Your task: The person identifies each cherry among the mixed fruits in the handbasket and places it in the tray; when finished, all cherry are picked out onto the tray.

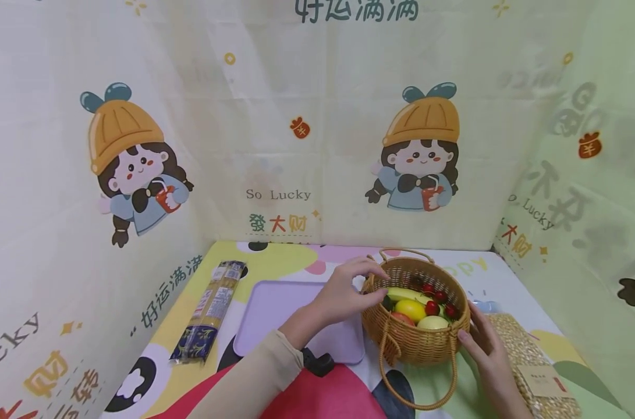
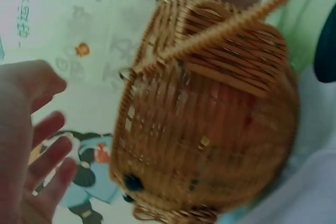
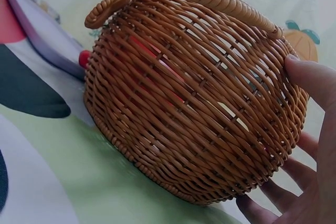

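A brown wicker basket [image 1: 419, 343] stands on the right half of the table, its front handle hanging down and its back handle folded outward. Inside lie a banana [image 1: 407, 294], a yellow lemon-like fruit [image 1: 410, 310], a pale round fruit [image 1: 433, 323], a partly hidden reddish fruit [image 1: 403, 318] and several red cherries [image 1: 431, 308]. My right hand [image 1: 486, 343] holds the basket's right side, with the thumb near the rim and the fingers lower down. Beside the left rim hovers my left hand [image 1: 351, 291], fingers loosely bent and apart from the basket in the left wrist view [image 2: 39, 145].
A lilac tray [image 1: 280, 299] lies left of the basket, partly behind my left arm. Farther left is a packet of noodles [image 1: 212, 311]. A clear bag of grains [image 1: 532, 361] lies at the right, beside my right hand. Printed cloth walls [image 1: 317, 163] enclose the table.
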{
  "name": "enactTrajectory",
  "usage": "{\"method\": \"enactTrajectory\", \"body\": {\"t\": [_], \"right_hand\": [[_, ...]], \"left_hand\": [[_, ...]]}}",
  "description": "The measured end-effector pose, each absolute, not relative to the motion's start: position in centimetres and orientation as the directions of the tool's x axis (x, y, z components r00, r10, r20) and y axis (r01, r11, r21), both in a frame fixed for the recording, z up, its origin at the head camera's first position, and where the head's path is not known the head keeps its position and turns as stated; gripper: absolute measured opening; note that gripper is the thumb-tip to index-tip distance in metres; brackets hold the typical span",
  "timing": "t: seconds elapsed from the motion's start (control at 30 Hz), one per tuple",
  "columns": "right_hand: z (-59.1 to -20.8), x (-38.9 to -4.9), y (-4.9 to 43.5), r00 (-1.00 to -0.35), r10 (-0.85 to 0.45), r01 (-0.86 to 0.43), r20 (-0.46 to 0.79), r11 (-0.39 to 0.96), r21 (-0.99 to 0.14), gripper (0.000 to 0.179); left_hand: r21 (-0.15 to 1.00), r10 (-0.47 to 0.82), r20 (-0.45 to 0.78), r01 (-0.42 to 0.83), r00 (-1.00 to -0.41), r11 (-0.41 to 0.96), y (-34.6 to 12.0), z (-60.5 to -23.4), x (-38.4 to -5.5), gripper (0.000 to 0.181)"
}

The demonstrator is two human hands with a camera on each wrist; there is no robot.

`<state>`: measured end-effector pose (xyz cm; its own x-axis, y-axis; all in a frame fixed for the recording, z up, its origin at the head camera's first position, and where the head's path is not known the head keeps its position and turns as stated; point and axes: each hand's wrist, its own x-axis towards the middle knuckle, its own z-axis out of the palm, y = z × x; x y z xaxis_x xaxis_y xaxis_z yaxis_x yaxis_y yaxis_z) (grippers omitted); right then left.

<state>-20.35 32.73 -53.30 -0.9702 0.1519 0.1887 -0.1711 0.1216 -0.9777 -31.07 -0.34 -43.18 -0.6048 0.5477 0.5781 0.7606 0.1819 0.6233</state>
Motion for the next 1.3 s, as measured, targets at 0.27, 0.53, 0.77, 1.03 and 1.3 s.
{"method": "enactTrajectory", "body": {"t": [0.27, 0.53, 0.77, 1.03, 1.3], "right_hand": [[-53.4, -20.5, 32.8, -0.972, 0.157, -0.155, 0.173, 0.121, -0.98, 0.073], [-53.5, -20.6, 33.1, -0.975, 0.155, -0.14, 0.156, 0.111, -0.984, 0.072], [-53.5, -20.6, 33.1, -0.972, 0.146, -0.166, 0.181, 0.108, -0.98, 0.072], [-54.1, -20.8, 33.3, -0.973, 0.131, -0.177, 0.188, 0.091, -0.98, 0.071], [-54.4, -20.8, 33.3, -0.966, 0.123, -0.221, 0.227, 0.062, -0.973, 0.07]], "left_hand": [[0.505, 0.804, 0.356, 0.822, -0.476, 0.263, 2.9, -40.7, -31.9, 0.018], [0.461, 0.853, 0.074, 0.777, -0.516, 0.43, 5.9, -39.1, -33.2, 0.024], [0.419, 0.827, -0.143, 0.724, -0.544, 0.548, 8.4, -37.7, -34.1, 0.035], [0.446, 0.816, -0.353, 0.685, -0.457, 0.576, 10.7, -36.3, -34.8, 0.044], [0.494, 0.776, -0.364, 0.6, -0.514, 0.629, 12.4, -37.7, -35.7, 0.037]]}}
